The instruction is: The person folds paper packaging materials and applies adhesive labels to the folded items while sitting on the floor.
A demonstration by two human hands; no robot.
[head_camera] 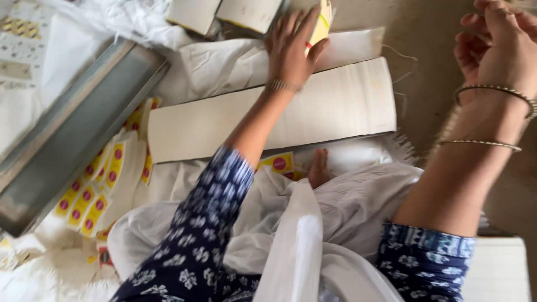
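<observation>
Left grip (291,47) pinches a thin stack of yellow labels (320,25); I judge they could fan and slip. Right hand (495,42) curls half-closed, holding nothing that I can see.

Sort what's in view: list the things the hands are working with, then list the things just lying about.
In hand:
- left hand, fingers closed on a yellow label stack
- long white card under that arm
- right hand, raised, holding nothing visible

Lying about:
- grey metal tray
- loose yellow labels with red dots
- white cloth on the lap
- white boxes at the top
</observation>
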